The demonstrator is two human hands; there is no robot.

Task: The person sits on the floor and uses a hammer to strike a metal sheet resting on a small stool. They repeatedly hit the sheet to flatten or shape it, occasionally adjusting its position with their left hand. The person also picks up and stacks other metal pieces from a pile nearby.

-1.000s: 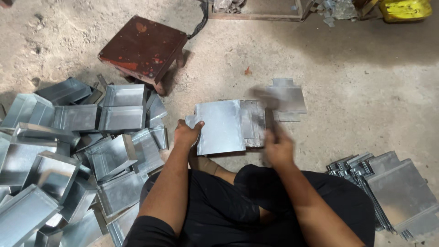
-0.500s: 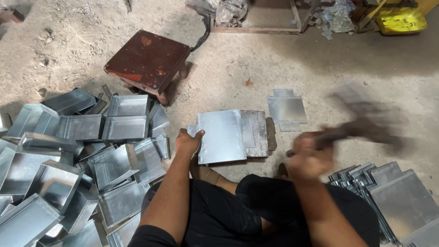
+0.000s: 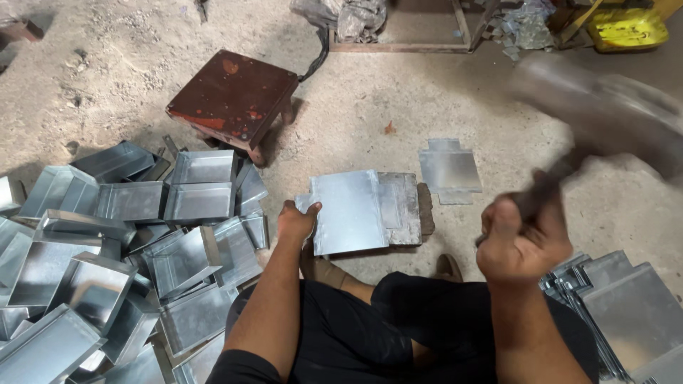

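Hammer (image 3: 605,107) raised in our clenched right hand (image 3: 523,245); our left hand's (image 3: 297,222) grip pins the metal sheet (image 3: 348,212) flat on its block (image 3: 405,208), steadying it.

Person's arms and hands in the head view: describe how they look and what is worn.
Both forearms are bare, with no sleeves reaching them. The left hand and right hand wear no gloves; no watch, ring or band shows. The right hand is slightly motion-blurred. Dark clothing covers the lap.

Bare forearms, black shirt and black trousers.
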